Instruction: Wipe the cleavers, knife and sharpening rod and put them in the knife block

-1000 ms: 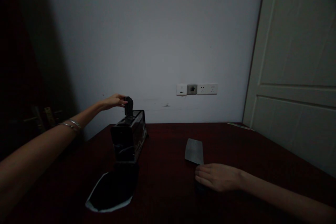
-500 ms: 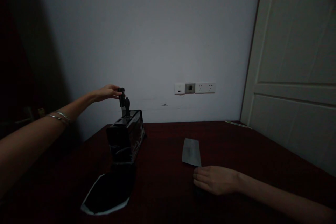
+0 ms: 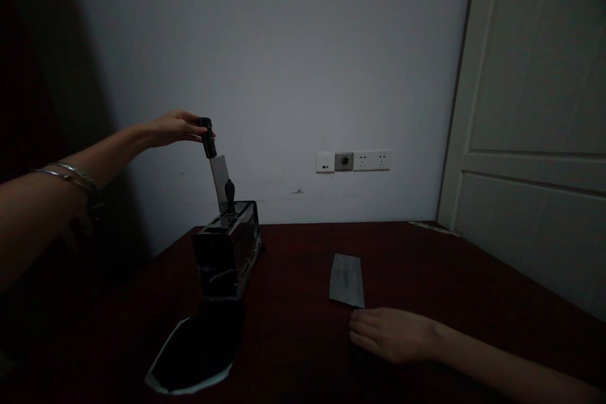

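We find the right hand (image 3: 391,332), fingers together, covering the cleaver (image 3: 346,281) at its handle; grip undetermined. Beyond, the left hand (image 3: 175,128) pinches the knife (image 3: 219,173) by its handle, blade slanting to the block (image 3: 215,265). We judge the knife stiff, slick: handle hold only.

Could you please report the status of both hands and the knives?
Left hand gripping knife, blade's lower end at top of knife block. Right hand over handle end of cleaver. Black handle standing in block, close beside blade.
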Demonstrator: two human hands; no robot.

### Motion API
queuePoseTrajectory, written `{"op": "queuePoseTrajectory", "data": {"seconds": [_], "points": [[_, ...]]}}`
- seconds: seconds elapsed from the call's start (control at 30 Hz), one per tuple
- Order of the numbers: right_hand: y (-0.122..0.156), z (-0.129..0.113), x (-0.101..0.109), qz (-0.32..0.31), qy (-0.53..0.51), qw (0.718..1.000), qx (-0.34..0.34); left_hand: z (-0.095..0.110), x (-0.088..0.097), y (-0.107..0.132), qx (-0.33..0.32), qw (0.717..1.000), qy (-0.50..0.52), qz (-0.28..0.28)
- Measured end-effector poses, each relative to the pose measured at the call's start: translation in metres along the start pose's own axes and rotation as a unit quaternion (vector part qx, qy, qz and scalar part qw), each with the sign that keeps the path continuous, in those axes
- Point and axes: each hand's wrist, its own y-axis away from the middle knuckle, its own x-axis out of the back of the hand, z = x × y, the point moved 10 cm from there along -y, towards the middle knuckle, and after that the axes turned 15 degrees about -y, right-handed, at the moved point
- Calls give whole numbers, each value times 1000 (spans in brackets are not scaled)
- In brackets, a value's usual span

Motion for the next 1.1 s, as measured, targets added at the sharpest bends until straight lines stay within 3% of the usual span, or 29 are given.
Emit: {"op": "queuePoseTrajectory", "data": {"seconds": [0.07,0.17,0.27,0.43,0.57,0.7,0.8,0.97,1.1], "points": [[1,1,-1,12,-7,1000,-3,19,16,-4,-27,1000,5,16],[1,1,-2,15,-7,1000,-7,51,43,-2,-17,997,-19,77],[0,-1,-6,-13,16,1000,-16,106,60,11,-63,988,-46,132],[-1,-3,-10,-62,34,997,-29,192,63,38,-181,967,-46,175],[0,-1,-11,-58,11,997,-38,228,37,47,-246,957,-17,152],[3,1,-9,-31,-22,998,-48,234,-4,51,-255,956,16,144],[3,2,-6,-20,-33,997,-65,224,-44,52,-236,961,20,143],[4,1,-1,-44,-67,993,-88,174,-105,56,-174,962,71,198],[5,3,12,-33,-146,981,-126,138,-156,66,-161,957,110,217]]}}
